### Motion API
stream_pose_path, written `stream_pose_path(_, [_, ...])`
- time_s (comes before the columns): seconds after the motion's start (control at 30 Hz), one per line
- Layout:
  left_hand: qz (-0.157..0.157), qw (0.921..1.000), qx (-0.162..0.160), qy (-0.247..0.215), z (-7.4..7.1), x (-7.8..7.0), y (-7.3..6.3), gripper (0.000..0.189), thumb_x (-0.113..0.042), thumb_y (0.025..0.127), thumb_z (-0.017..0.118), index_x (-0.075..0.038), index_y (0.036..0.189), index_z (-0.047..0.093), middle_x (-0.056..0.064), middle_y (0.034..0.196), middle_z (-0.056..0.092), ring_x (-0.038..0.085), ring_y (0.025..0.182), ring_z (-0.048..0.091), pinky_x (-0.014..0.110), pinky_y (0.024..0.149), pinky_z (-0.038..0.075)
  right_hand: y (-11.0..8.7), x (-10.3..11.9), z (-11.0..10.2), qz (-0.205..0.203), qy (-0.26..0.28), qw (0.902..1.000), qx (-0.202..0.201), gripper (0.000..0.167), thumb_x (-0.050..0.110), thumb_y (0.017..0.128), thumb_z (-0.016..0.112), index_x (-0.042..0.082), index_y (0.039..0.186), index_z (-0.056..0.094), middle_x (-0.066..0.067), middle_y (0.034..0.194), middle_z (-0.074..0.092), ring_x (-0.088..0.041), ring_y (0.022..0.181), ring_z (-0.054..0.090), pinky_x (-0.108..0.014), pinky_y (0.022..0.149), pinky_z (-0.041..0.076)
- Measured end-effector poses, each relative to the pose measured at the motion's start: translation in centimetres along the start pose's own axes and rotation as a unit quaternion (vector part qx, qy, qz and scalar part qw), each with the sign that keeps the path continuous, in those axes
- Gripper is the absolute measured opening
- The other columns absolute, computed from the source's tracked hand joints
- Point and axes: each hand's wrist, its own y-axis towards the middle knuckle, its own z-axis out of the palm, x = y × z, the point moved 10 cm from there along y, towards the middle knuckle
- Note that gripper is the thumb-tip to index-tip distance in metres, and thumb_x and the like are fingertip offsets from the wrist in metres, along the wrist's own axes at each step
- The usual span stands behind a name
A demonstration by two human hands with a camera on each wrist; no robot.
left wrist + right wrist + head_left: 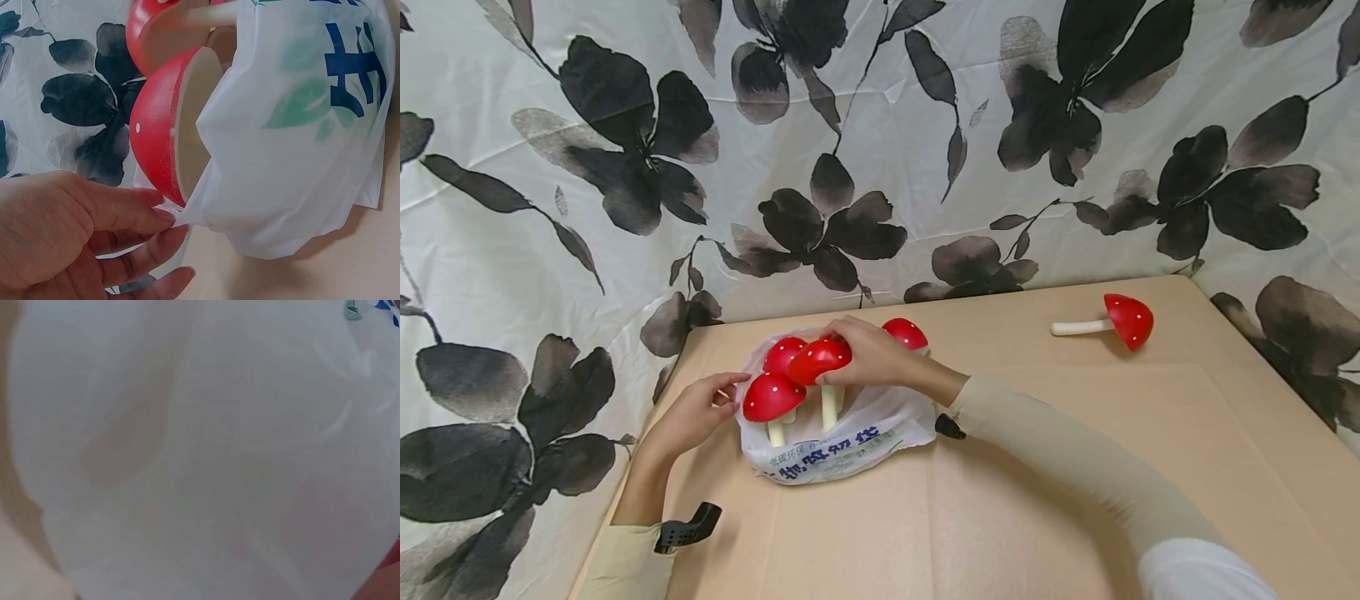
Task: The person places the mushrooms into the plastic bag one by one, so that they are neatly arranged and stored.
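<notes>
A white plastic bag (887,421) with blue and green printing lies on the table, holding several red toy mushrooms with white spots and pale stems. My right hand (876,354) grips one mushroom (822,358) by its cap, its stem pointing down over the bag's opening. Just left of it, another mushroom (772,397) stands in the bag's mouth, with one more cap (783,353) behind. A further cap (906,332) shows beyond my right hand. In the left wrist view, my left hand (94,231) pinches the bag's edge between thumb and forefinger. White plastic fills most of the right wrist view.
A separate red mushroom (1129,322) lies on its side toward the table's back right, stem pointing left. Floral cloth (880,150) hangs behind the light wooden table (1037,533) and along its left side. Dark devices are strapped to both wrists.
</notes>
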Motion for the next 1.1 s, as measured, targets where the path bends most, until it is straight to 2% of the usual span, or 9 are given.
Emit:
stream_pose_path(0.27, [0.005,1.0,-0.003,-0.005,0.0,0.1,-0.1,0.04,0.007,0.091,0.059,0.007,0.131,0.061,0.014,0.091,0.063,0.021,0.082,0.059,0.023,0.068,0.052,-1.2,-0.6,1.1,0.003,-0.021,0.9985,0.05,0.061,0.051,0.08,0.078,0.015,0.126,0.06,0.003,0.116,0.065,-0.011,0.1,0.061,-0.022,0.078,0.055])
stream_pose_path(0.43, [0.011,0.9999,-0.004,-0.005,0.0,0.1,0.0,0.04,0.008,0.09,0.058,0.008,0.13,0.061,0.013,0.09,0.063,0.021,0.081,0.059,0.022,0.067,0.052,-1.6,-0.7,1.6,-0.006,-0.033,0.9974,0.064,0.062,0.054,0.082,0.075,0.012,0.126,0.061,0.003,0.112,0.067,-0.01,0.095,0.062,-0.021,0.076,0.055])
stream_pose_path(0.73, [0.015,0.9998,-0.005,-0.008,0.0,0.0,0.0,0.039,0.008,0.09,0.059,0.009,0.129,0.061,0.014,0.091,0.064,0.021,0.082,0.06,0.022,0.068,0.052,-2.1,-0.4,2.2,-0.017,-0.09,0.9925,0.081,0.07,0.052,0.082,0.077,0.016,0.139,0.057,-0.001,0.134,0.059,-0.016,0.121,0.057,-0.035,0.092,0.056])
stream_pose_path(0.97, [0.012,0.9999,-0.004,-0.005,0.1,0.0,0.0,0.042,0.011,0.088,0.058,0.009,0.13,0.061,0.01,0.09,0.064,0.021,0.081,0.06,0.023,0.067,0.052,-1.8,0.7,1.9,-0.041,-0.117,0.9903,0.063,0.066,0.044,0.081,0.08,0.02,0.139,0.059,0.001,0.13,0.057,-0.014,0.118,0.055,-0.035,0.09,0.057])
stream_pose_path(1.1, [0.006,1.0,-0.002,-0.003,0.1,0.2,0.0,0.043,0.012,0.087,0.059,0.009,0.13,0.061,0.009,0.092,0.064,0.022,0.082,0.06,0.023,0.068,0.052,-1.6,1.2,1.7,-0.059,-0.122,0.9896,0.049,0.064,0.038,0.082,0.082,0.02,0.138,0.059,0.001,0.134,0.057,-0.015,0.123,0.053,-0.034,0.091,0.057])
